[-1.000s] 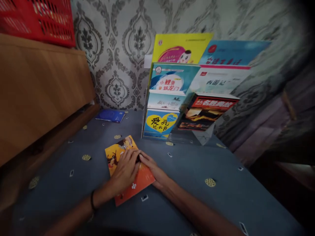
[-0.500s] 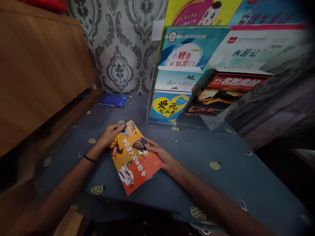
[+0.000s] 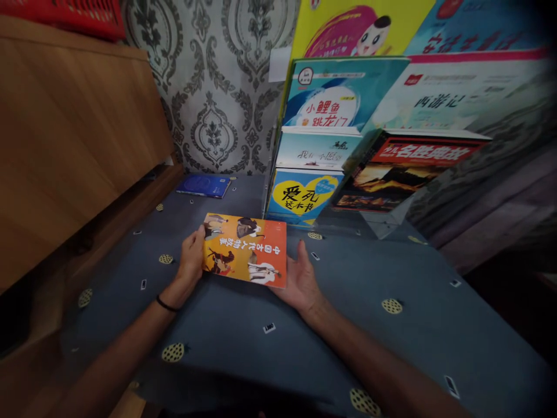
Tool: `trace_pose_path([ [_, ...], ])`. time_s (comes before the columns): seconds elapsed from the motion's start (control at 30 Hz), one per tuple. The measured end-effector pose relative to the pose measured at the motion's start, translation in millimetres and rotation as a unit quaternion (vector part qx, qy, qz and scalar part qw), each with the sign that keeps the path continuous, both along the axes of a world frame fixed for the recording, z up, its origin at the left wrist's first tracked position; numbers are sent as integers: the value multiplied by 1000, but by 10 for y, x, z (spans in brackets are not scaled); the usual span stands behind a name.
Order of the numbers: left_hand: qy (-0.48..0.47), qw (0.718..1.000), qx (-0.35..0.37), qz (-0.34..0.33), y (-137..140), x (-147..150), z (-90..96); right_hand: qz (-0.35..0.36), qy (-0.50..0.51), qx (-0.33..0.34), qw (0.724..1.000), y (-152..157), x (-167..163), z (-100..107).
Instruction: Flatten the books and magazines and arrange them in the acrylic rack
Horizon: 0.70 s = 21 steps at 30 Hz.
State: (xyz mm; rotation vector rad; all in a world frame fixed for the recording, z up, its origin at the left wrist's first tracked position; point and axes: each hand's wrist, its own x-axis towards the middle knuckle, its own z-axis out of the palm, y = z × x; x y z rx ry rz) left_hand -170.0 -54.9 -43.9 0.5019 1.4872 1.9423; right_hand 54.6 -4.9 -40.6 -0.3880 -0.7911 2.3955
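While it is held just clear of the blue-grey tablecloth (image 3: 357,302), the orange picture book (image 3: 246,249) lies with its long axis running left to right, cover up, its title characters turned sideways so their tops face the right-hand end. The left hand (image 3: 190,264) is clamped on the book's left short edge, thumb on the cover; the right hand (image 3: 300,278) is under the book's right end, palm up, fingers spread apart and cupping it from below. A dark band sits on the left wrist.

The cloth below the book is scattered with small yellow round motifs and tiny white marks. Just behind the book stands a clear display rack (image 3: 374,220) of children's books: the nearest cover, blue with a yellow heart (image 3: 300,194), reads 爱心, above it one reads 小鲤鱼跳龙门 (image 3: 326,96), and to the right a dark one with a red banner (image 3: 404,171). A blue booklet (image 3: 203,186) lies flat behind and left of the book. Further left is a wooden panel (image 3: 73,133); grey damask wallpaper (image 3: 217,87) covers the wall behind
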Motion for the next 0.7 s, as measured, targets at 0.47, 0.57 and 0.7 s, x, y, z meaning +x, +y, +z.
trace_pose_path([
  [0.47, -80, 995, 55, 31, -242, 337, 41, -76, -63, 76, 992, -284, -191, 5],
  [0.57, -78, 995, 49, -35, -365, 422, 13, -105, -69, 86, 988, -244, -169, 37],
  [0.7, -68, 994, 39, -82, -387, 370, 86, -136, -73, 103, 983, -155, -77, 136],
])
